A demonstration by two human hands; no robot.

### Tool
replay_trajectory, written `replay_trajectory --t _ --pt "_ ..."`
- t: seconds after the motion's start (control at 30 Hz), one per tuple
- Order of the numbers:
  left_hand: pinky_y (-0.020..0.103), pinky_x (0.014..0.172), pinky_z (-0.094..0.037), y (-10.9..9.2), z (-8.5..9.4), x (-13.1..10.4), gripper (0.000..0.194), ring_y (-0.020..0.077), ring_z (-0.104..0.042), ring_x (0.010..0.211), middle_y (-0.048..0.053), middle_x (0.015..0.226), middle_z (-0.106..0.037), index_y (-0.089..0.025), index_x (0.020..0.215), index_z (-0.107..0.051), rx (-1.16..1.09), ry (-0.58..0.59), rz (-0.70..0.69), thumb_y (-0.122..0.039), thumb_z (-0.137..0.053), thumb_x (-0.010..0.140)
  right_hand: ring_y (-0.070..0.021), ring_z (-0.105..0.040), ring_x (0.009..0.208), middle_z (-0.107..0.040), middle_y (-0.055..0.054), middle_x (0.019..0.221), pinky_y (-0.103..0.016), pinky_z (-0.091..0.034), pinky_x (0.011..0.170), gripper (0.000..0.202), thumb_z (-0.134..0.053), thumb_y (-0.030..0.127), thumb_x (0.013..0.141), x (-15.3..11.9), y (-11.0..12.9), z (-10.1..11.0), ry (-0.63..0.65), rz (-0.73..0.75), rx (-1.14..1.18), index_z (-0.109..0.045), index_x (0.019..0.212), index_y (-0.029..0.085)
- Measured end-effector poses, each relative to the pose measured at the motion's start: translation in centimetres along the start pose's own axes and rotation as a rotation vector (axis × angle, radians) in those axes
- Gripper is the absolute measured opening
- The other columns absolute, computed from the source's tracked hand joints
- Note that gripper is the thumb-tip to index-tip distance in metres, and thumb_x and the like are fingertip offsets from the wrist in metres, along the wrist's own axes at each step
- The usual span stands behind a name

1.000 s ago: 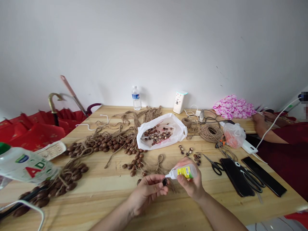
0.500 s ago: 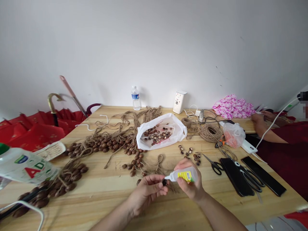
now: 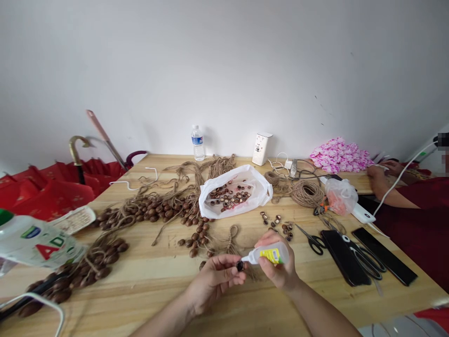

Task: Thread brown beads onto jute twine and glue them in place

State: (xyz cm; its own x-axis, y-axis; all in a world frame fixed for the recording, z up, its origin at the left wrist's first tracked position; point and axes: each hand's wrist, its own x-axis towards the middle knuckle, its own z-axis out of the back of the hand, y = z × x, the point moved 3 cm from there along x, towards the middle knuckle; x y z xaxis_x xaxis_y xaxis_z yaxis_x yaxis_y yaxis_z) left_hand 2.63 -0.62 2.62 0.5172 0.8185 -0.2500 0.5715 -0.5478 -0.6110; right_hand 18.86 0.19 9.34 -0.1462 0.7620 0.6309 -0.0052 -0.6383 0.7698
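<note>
Between the thumb and fingers of my left hand [image 3: 219, 277] is a dark, hollow half nutshell [image 3: 240, 266], its opening facing up. My right hand [image 3: 280, 271] grips a small clear glue bottle [image 3: 271, 254] with a yellow label, held sideways. Its white nozzle points left and meets the rim of the shell; whether glue is coming out is too small to see. Behind my hands lies a looped twine cord [image 3: 231, 238] with loose strands. Past it, an open white plastic bag [image 3: 235, 213] contains many half shells, and several more half shells [image 3: 286, 229] lie to its right.
Brown nuts on twine [image 3: 157, 210] spread across the left, near a big white bottle [image 3: 42, 241]. Scissors [image 3: 314, 241], a black phone [image 3: 343, 257] and a twine coil [image 3: 307, 193] lie right. A water bottle [image 3: 198, 144] stands behind. Another person's arm [image 3: 386, 187] rests at far right.
Almost nothing differs. The glue bottle has shifted very slightly to the right in my right hand, while my left hand keeps the half shell in the same place.
</note>
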Motion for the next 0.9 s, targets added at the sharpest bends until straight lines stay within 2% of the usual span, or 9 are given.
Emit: replay_trajectory --t 0.53,0.9 --pt "0.029 0.073 -0.054 -0.20 0.17 -0.03 0.021 0.0182 -0.070 0.073 0.009 0.078 -0.074 -0.011 0.084 -0.071 -0.016 -0.057 -0.011 -0.009 -0.076 0.064 -0.0190 -0.054 0.075 -0.054 -0.005 0.084 -0.032 -0.045 0.064 0.022 -0.058 0.015 0.074 -0.09 0.02 0.27 -0.006 -0.003 0.012 -0.054 0.094 0.023" --pt "0.026 0.066 -0.049 -0.32 -0.23 -0.06 0.022 0.0146 -0.065 0.063 0.007 0.070 -0.071 -0.013 0.086 -0.072 0.012 0.014 -0.062 -0.015 -0.076 0.065 -0.0196 -0.055 0.075 -0.056 -0.005 0.084 -0.032 -0.046 0.063 0.025 -0.060 0.016 0.072 -0.03 0.16 0.30 0.028 0.004 0.017 -0.055 0.096 0.023"
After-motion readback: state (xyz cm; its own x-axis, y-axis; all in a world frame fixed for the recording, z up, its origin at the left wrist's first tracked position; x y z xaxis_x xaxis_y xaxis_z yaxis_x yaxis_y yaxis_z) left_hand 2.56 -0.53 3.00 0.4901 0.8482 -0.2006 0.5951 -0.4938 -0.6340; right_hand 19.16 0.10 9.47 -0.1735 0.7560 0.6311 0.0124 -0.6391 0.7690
